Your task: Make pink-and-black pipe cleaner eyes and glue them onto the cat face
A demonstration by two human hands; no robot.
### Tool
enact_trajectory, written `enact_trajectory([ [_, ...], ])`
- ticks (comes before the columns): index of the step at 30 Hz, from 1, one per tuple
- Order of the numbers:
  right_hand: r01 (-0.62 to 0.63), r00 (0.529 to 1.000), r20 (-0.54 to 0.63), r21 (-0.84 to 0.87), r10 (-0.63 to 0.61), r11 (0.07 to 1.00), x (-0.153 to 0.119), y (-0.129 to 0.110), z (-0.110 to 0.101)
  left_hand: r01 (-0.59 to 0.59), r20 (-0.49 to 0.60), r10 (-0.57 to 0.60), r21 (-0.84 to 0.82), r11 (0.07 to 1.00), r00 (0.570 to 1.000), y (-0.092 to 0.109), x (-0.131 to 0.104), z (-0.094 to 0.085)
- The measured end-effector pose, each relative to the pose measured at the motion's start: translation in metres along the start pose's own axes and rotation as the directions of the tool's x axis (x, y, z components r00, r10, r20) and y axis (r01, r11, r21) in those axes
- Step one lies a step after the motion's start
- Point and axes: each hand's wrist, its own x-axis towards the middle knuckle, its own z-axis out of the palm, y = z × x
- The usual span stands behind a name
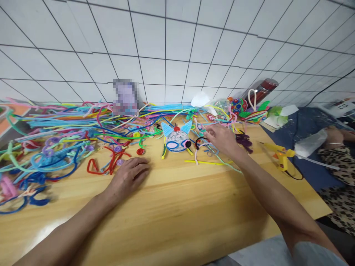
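Observation:
My left hand [129, 175] lies palm down on the wooden table, fingers loosely stretched and holding nothing. Close to its fingertips are a red button [140, 151] and bent red pipe cleaners [111, 160]. My right hand [221, 137] reaches over loose pipe cleaners, its fingers bent down and close together. A curved black pipe cleaner [198, 142] is right by those fingertips; what they grip is hidden. Between my hands sits a clear, animal-face craft [177, 137] with blue pipe-cleaner ears, a blue eye ring and a black-and-pink round eye.
Heaped pipe cleaners [63, 123] run along the tiled wall. A yellow pipe cleaner [205, 162] lies in front of my right hand. Rightward are a dark purple bundle [244, 142], a yellow glue gun [283, 157] and a red bottle [266, 88]. Another person's arm [335, 136] is at the far right.

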Motion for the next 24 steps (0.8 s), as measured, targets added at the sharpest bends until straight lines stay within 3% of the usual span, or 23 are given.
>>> enact_trajectory([
  [2,-0.089,0.996,-0.002,0.069,0.089,0.994,0.025,0.006,0.018,-0.008,-0.012,0.008,-0.005,1.0,1.0,0.0,0.001,0.0],
  [4,-0.157,0.987,0.002,0.27,0.163,0.95,0.044,0.011,0.031,-0.01,-0.021,0.01,-0.007,1.0,1.0,0.0,0.001,0.001],
  [8,-0.178,0.98,0.002,0.452,0.198,0.874,0.066,0.03,0.033,-0.012,-0.02,0.012,-0.013,1.0,1.0,-0.001,0.0,0.002],
  [13,-0.258,0.918,-0.047,0.681,0.393,0.685,0.087,0.078,-0.008,-0.02,-0.021,0.02,0.0,1.0,1.0,0.0,0.001,0.0],
  [14,-0.265,0.891,-0.046,0.755,0.452,0.6,0.09,0.087,-0.019,-0.023,-0.023,0.023,0.0,1.0,0.999,0.0,0.001,0.0],
  [15,-0.252,0.845,-0.024,0.863,0.534,0.437,0.093,0.096,-0.029,-0.024,-0.025,0.024,0.0,1.0,0.999,0.0,0.001,0.0],
  [17,-0.222,0.787,-0.007,0.93,0.616,0.294,0.096,0.11,-0.047,-0.029,-0.025,0.029,-0.002,1.0,0.999,0.001,0.002,-0.001],
  [21,-0.189,0.733,-0.003,0.96,0.68,0.208,0.096,0.126,-0.068,-0.044,-0.028,0.044,0.001,0.999,0.999,0.0,0.001,-0.001],
  [24,-0.149,0.739,-0.018,0.971,0.674,0.189,0.095,0.134,-0.071,-0.054,-0.032,0.054,0.007,0.999,0.998,-0.001,0.001,0.0],
])
